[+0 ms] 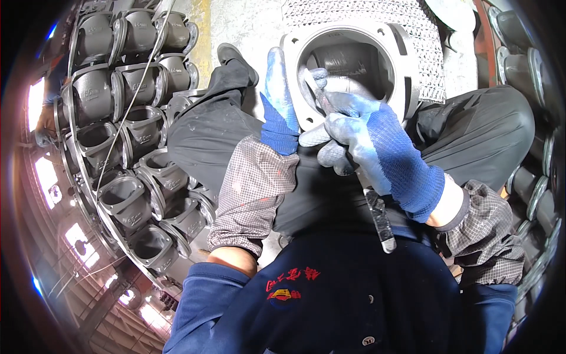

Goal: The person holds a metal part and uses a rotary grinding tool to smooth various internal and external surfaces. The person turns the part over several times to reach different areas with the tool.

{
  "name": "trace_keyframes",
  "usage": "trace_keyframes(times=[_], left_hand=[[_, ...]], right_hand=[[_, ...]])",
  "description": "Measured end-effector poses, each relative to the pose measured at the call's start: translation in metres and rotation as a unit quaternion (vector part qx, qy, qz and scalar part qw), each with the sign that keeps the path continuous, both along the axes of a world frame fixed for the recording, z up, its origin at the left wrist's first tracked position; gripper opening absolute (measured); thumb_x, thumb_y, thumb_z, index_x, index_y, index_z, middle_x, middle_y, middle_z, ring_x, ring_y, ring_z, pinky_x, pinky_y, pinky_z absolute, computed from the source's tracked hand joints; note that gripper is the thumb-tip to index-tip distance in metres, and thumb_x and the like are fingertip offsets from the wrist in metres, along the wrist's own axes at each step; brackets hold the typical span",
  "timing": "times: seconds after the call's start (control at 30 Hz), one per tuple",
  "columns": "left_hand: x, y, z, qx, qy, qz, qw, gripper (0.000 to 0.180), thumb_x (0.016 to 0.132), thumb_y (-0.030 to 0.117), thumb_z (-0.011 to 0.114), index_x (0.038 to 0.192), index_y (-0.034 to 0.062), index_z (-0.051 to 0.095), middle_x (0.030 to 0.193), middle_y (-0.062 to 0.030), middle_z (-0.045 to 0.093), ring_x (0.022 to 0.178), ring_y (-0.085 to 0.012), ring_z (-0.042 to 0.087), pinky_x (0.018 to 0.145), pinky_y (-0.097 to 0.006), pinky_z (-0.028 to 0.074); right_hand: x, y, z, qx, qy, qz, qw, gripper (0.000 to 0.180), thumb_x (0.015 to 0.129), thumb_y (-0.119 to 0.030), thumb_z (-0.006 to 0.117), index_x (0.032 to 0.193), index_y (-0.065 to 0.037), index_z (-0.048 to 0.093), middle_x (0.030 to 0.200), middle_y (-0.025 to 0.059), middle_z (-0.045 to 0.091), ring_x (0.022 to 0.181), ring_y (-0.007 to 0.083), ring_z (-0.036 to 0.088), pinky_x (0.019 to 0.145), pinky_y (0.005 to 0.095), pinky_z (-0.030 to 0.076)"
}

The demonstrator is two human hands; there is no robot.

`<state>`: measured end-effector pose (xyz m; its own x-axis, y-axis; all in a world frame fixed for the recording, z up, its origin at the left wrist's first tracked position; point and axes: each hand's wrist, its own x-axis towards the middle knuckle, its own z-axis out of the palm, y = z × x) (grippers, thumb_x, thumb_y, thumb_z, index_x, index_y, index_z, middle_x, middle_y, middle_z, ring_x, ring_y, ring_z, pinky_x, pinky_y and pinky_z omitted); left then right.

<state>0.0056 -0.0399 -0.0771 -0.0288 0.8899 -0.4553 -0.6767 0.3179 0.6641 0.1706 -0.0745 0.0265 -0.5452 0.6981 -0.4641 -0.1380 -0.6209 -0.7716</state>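
Pale floor [253,26], patterned mat [433,65] on it

Near the centre, blue knitted gloves [407,159] with pale coated fingers [275,76] are showing below grey checked fabric sleeve covers [259,189]. At bottom centre, a navy cloth shirt [342,295] is bearing red lettering [293,277] and a yellow-red emblem [285,294]. Charcoal fabric trousers [489,127] are spreading toward a dark shoe [239,61], upper left.

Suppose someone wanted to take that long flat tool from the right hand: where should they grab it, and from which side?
Probably by the dark stretch of the long flat tool, coming from the wearer's own side. That slim end sticks out bare below the right hand, which covers the middle; the other end lies toward the opening of the metal casting.
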Motion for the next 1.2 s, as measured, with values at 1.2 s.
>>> trace_keyframes(times=[1.2], left_hand=[[0.007, 0.002, 0.012, 0.012, 0.126, -0.009, 0.992, 0.055, 0.094, 0.045, 0.038, 0.128, 0.0024, 0.041, 0.118, -0.0167, 0.051, 0.101, -0.0244, 0.056, 0.086, -0.031, 0.050]], right_hand=[[-0.007, 0.003, 0.007, -0.068, -0.024, 0.029, 0.997, 0.058, 0.089, -0.022, 0.049, 0.135, 0.008, 0.029, 0.084, 0.0109, 0.065, 0.051, 0.0092, 0.056, 0.040, 0.0177, 0.042]])
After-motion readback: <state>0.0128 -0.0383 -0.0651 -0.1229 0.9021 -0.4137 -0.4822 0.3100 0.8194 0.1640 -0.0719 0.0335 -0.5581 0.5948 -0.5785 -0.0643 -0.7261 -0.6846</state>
